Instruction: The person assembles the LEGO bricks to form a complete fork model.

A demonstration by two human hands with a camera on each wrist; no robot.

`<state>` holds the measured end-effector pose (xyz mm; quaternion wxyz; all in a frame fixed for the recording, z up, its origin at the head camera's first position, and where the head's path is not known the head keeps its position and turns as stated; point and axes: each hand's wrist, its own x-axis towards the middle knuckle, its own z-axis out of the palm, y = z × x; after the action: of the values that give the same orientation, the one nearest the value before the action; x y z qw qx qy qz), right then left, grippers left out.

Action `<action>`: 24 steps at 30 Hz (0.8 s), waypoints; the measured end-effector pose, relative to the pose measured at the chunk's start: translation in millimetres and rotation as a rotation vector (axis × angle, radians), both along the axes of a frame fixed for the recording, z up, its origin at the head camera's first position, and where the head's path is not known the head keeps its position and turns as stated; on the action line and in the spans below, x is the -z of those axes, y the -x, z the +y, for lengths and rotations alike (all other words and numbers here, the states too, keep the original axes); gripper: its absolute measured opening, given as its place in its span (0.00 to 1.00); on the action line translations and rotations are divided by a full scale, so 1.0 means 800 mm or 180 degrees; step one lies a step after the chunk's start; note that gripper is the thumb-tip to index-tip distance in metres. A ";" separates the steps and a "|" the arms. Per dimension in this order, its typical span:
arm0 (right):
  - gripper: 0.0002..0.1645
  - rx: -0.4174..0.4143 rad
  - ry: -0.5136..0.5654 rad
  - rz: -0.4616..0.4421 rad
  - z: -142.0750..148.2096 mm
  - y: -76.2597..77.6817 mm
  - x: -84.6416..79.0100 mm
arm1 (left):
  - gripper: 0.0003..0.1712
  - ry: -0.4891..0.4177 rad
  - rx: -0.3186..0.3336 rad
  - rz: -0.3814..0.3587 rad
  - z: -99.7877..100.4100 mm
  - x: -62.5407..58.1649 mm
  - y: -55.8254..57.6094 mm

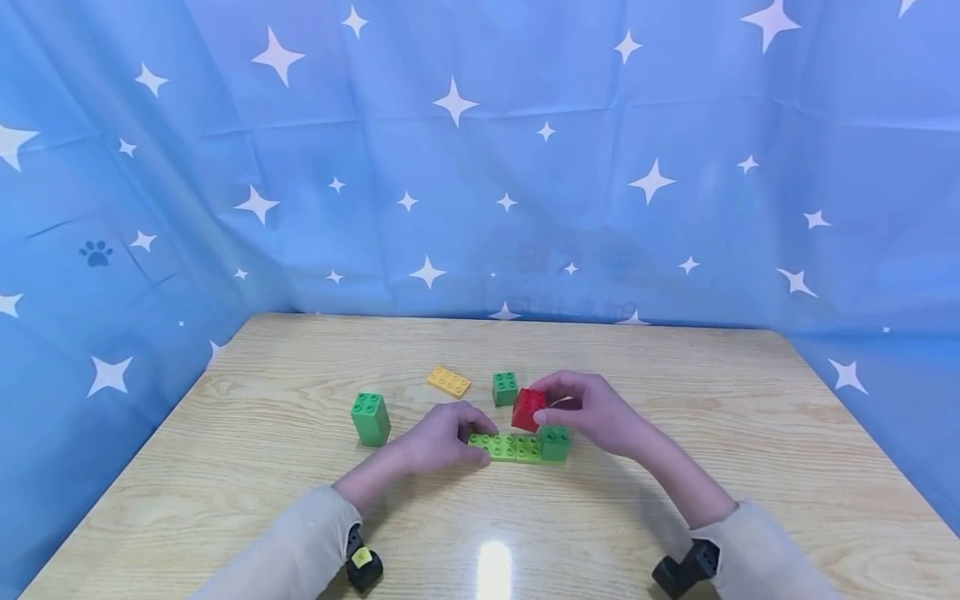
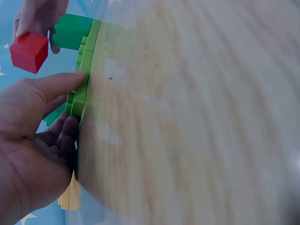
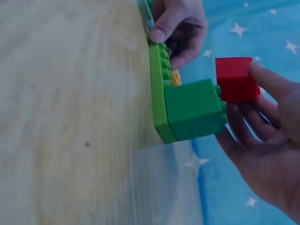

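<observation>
Wooden table, lower half of frame. Your right hand, right of centre; your left hand, centre. Lime-green studded plate row, centre: your left grips its left end. Red building brick, centre, raised clear: your right pinches it. Dark green brick atop row's right end.

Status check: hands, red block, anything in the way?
Right hand pinching red block, clear of light-green plates. Left hand gripping plates' left end. Green block occupies right end; middle bare.

Four blocks, three plates
</observation>
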<state>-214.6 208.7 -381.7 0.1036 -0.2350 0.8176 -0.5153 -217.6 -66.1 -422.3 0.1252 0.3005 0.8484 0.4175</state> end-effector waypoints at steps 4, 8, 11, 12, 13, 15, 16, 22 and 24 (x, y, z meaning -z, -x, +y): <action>0.21 -0.0053 -0.0079 0.0052 -0.003 -0.009 0.000 | 0.17 0.0003 -0.0015 0.0007 0.000 0.001 0.001; 0.21 -0.0038 -0.0217 0.0126 -0.004 -0.014 0.003 | 0.17 0.0042 -0.0048 -0.0008 0.001 0.003 0.001; 0.20 -0.0026 -0.0273 0.0189 -0.004 -0.017 0.004 | 0.17 0.0085 -0.0067 -0.0006 0.001 0.003 0.002; 0.20 -0.0025 -0.0268 0.0197 -0.004 -0.017 0.005 | 0.16 0.0098 -0.0071 0.0004 0.002 0.003 0.002; 0.20 -0.0025 -0.0257 0.0203 -0.004 -0.018 0.005 | 0.16 0.0106 -0.0074 0.0004 0.002 0.003 0.002; 0.19 -0.0029 -0.0224 0.0205 -0.005 -0.018 0.006 | 0.16 0.0118 -0.0075 0.0011 0.002 0.003 0.003; 0.19 -0.0038 -0.0204 0.0195 -0.005 -0.018 0.006 | 0.16 0.0116 -0.0076 0.0009 0.002 0.003 0.002; 0.19 -0.0089 -0.0175 0.0158 -0.008 -0.016 0.012 | 0.17 0.0107 -0.0068 0.0017 0.002 0.003 0.002; 0.19 -0.0099 -0.0184 0.0151 -0.008 -0.015 0.014 | 0.17 0.0107 -0.0068 0.0021 0.002 0.004 0.002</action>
<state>-202.4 202.5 -392.9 0.0990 -0.2567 0.8306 -0.4841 -219.5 -64.5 -425.5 0.1230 0.2907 0.8588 0.4035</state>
